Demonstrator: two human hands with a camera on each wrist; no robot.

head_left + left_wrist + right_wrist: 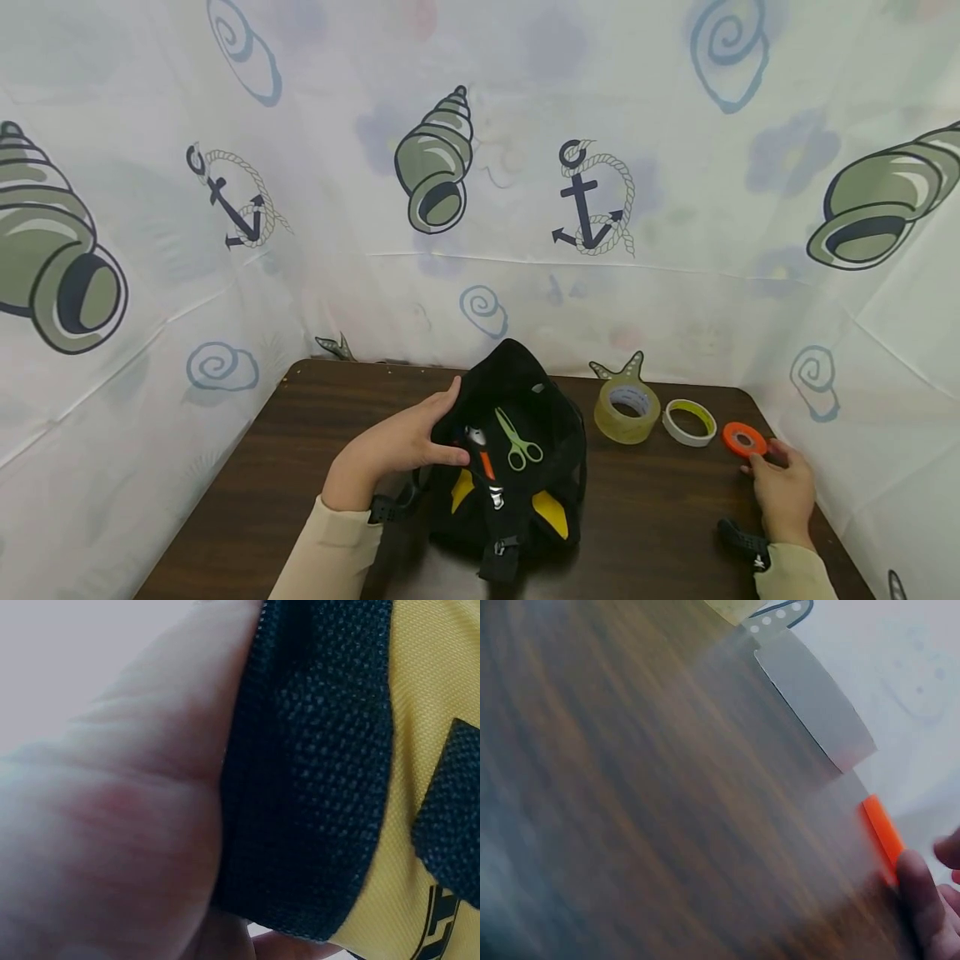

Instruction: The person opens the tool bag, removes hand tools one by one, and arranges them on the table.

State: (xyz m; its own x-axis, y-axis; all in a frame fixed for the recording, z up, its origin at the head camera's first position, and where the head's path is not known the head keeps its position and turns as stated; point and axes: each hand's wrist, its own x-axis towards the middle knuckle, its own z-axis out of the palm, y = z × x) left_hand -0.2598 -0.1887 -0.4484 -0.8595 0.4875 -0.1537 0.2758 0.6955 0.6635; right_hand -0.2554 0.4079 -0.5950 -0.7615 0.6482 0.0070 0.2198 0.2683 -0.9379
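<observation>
A small black bag (508, 521) with yellow patches stands on the table with its mouth gaping. My left hand (405, 437) grips its left side at the rim, the thumb lying across the front. In the left wrist view the palm meets a black woven strap (311, 757) beside yellow cloth (424, 667). Green scissors (517, 442) and an orange-and-grey tool (483, 454) lie in the bag's mouth. My right hand (786, 492) is at an orange tape roll (738, 430) lying flat. Its thumb touches the near edge (885, 840); the index finger stands apart from the thumb.
Left of the orange roll lie a white tape roll (678, 432) and a wide clear-yellow tape roll (626, 425). The dark wooden table (645, 508) ends against white patterned cloth (517, 287) at the back and sides.
</observation>
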